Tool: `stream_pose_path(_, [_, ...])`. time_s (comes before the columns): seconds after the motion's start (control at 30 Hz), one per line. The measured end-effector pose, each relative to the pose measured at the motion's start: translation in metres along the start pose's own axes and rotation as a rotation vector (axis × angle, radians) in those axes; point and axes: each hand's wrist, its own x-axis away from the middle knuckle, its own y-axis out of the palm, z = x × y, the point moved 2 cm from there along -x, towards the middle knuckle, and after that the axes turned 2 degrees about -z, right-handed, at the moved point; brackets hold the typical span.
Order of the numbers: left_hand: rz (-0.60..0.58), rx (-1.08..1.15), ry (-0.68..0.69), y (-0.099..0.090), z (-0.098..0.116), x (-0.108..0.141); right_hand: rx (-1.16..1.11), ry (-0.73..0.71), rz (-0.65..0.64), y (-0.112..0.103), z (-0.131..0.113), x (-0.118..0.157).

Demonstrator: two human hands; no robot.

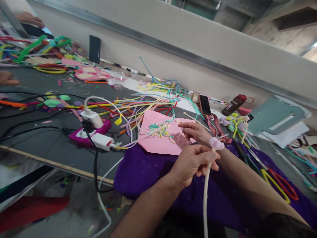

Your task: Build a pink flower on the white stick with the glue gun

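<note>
My left hand (193,162) pinches a cream stem (206,198) just below its pale lilac flower head (216,143); the stem hangs down toward the bottom edge. Beyond it, my right hand (195,130) reaches over the right part of a pink sheet (153,145), its thumb and fingertips close together. Whether anything tiny is between those fingertips cannot be made out. Short green, yellow and pink pieces (159,129) lie on the sheet. A purple cloth (141,172) lies under my forearms.
A magenta power strip (81,136) with chargers and cables sits left. Scissors (282,185) with red and yellow handles lie right. Behind are fuzzy stems (148,102), a phone (204,105) and a brown bottle (234,104). Another person's hand (8,78) shows at far left.
</note>
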Motion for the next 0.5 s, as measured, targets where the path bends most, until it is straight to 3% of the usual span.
stream_pose_path(0.2, [0.016,-0.032,-0.013,0.0,-0.001,-0.001,-0.115,0.025,0.006,0.0,0.006,0.007])
stream_pose_path(0.5, [0.02,-0.05,-0.012,0.0,-0.002,-0.001,-0.018,0.023,0.048,-0.002,0.007,0.013])
